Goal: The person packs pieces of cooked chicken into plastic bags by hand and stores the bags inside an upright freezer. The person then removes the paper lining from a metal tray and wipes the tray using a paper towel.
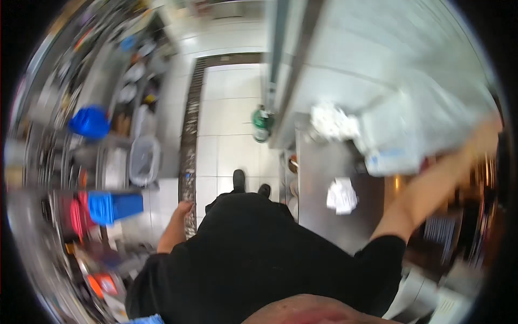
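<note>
Left arm down, right arm way out by a pale plastic bag (402, 129).
So, going left to right: a blue bin (127, 206) sat off to the side, then the left hand (185, 208) hung low near the floor drain (190, 121), too small to tell if it was open or closed. A green bottle (260, 125) was just beside the far left corner of the counter (324, 162), a white bundle (332, 121) sat near that same corner, and some white papers (342, 195) lay nearer the left edge. The bag spread past the counter's far right corner, with the right hand (487, 130) at its right end, too blurry to tell whether it was gripping.
</note>
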Action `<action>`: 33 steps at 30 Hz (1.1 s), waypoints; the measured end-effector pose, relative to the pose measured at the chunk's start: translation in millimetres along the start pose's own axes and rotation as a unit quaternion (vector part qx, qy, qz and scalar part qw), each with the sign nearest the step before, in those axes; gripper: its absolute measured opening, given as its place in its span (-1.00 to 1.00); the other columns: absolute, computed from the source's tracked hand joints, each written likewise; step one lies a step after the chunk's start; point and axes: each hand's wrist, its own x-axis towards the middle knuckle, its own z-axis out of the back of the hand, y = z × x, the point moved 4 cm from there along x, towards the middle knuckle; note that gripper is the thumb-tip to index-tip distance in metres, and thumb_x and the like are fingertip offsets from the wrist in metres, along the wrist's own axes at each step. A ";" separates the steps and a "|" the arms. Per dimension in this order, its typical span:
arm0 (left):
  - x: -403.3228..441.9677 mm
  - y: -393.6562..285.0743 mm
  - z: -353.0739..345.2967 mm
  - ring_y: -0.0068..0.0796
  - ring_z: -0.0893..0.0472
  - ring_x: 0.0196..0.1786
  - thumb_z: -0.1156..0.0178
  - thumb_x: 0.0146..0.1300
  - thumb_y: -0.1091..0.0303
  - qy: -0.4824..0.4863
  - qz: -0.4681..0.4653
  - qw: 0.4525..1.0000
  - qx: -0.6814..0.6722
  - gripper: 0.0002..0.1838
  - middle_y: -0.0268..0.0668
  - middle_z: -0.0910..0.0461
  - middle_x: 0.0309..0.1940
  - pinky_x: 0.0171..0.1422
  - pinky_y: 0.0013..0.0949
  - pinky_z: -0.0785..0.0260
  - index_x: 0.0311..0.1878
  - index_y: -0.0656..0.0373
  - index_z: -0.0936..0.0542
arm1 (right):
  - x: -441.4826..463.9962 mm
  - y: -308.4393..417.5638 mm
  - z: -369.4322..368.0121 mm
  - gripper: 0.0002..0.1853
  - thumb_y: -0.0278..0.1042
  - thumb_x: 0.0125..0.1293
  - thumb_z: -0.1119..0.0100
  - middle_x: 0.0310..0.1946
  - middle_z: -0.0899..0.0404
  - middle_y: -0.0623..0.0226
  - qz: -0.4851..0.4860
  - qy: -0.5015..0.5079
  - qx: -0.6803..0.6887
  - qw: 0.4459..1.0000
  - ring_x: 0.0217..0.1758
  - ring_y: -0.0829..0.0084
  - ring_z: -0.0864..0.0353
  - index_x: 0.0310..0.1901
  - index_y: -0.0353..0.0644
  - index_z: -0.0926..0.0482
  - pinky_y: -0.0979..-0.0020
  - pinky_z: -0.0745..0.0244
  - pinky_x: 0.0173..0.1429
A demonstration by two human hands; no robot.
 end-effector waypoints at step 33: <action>-477.6 337.1 161.4 -0.28 -0.64 -0.03 -0.26 0.32 0.21 -0.642 -0.188 0.716 -0.197 -0.65 -0.16 -0.60 0.00 0.08 -0.23 -0.51 0.10 0.15 -0.59 | -499.3 618.8 842.0 -0.74 -0.17 0.41 -0.24 -0.37 -0.67 0.26 0.620 0.325 0.279 -0.657 -0.26 0.43 -0.64 -0.17 -0.24 -0.64 0.33 -0.50 -0.11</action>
